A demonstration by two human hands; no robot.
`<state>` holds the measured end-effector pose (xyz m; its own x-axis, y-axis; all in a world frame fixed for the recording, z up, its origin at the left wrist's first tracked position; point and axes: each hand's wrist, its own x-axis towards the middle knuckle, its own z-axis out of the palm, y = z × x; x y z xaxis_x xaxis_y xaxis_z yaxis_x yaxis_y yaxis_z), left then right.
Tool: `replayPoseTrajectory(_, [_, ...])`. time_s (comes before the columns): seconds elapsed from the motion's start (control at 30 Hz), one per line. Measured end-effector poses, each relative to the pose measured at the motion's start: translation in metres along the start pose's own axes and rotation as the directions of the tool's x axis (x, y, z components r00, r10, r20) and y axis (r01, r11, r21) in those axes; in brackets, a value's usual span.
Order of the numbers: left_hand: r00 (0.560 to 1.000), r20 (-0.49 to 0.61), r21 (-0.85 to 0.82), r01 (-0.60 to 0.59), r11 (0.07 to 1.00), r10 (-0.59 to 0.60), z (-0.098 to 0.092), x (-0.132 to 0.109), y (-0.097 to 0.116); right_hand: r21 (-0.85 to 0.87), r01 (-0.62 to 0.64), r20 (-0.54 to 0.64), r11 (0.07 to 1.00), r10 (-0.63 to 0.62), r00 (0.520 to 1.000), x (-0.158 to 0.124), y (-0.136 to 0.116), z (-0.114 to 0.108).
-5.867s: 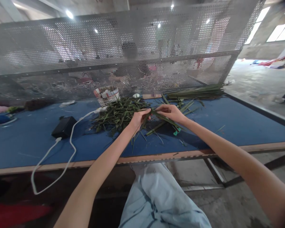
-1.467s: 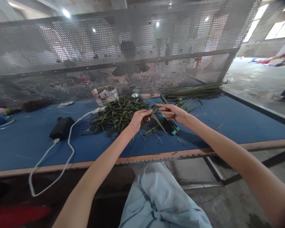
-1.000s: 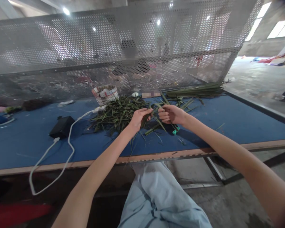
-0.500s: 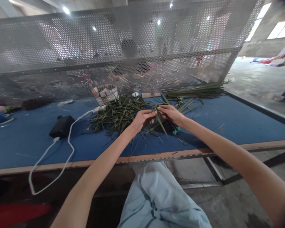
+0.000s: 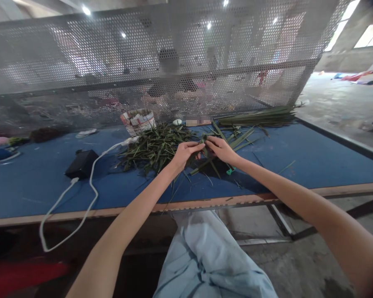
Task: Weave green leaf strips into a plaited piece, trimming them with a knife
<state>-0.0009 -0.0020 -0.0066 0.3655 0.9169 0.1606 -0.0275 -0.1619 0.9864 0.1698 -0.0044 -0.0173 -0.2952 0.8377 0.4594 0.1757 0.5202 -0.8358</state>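
My left hand (image 5: 185, 151) and my right hand (image 5: 219, 148) meet above the blue table (image 5: 34, 186), both pinched on the same folded green leaf strip (image 5: 203, 145). Loose ends of the strip hang down between the hands. Just behind and left of my left hand lies a pile of cut green leaves (image 5: 153, 147). A small teal tool (image 5: 230, 169) lies on the table below my right hand, partly hidden by it.
Long uncut leaves (image 5: 256, 118) lie at the back right. A black box (image 5: 81, 162) with a white cable (image 5: 81, 198) sits at left, a paper-woven basket (image 5: 138, 121) at the back. A perforated metal screen (image 5: 81, 62) walls off the far side; a person sits behind it.
Over the last seconds my hands have drawn closer together on the leaf strip, and the strip is folded shorter between them. The teal tool stays on the table.
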Motion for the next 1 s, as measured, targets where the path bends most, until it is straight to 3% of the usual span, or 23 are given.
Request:
replayPoseTrajectory(0.17, [0.999,0.032,0.041,-0.033,0.999,0.032,0.001,0.000,-0.001,0.031,-0.048,-0.032,0.998,0.049,0.998,-0.003,-0.002,-0.003])
replayPoseTrajectory(0.4, [0.999,0.011,0.052,0.035,0.998,-0.036,0.001,0.002,-0.005,0.036,-0.041,-0.081,0.999,0.044,0.996,-0.005,0.002,0.002])
replayPoseTrajectory(0.53, [0.999,-0.012,0.039,0.051,0.998,-0.050,0.001,0.002,-0.006,-0.148,0.016,-0.094,0.989,-0.030,0.995,-0.006,0.003,0.003])
replayPoseTrajectory(0.63, [0.999,-0.040,0.013,0.036,0.999,-0.036,0.001,0.001,-0.003,-0.396,0.105,-0.075,0.912,-0.146,0.986,-0.006,0.006,0.000])
replayPoseTrajectory(0.7, [0.997,-0.066,-0.001,0.028,1.000,-0.028,0.001,0.001,-0.001,-0.470,0.143,-0.015,0.871,-0.170,0.985,-0.006,0.008,-0.002])
replayPoseTrajectory(0.83, [0.996,-0.088,-0.011,-0.019,1.000,0.018,-0.001,0.001,-0.001,-0.435,0.173,0.105,0.884,-0.141,0.984,-0.006,0.009,-0.004])
replayPoseTrajectory(1.0, [0.988,-0.148,-0.017,-0.050,0.999,0.047,-0.005,0.004,-0.003,-0.205,0.046,0.191,0.978,-0.006,0.982,-0.008,-0.001,-0.003])
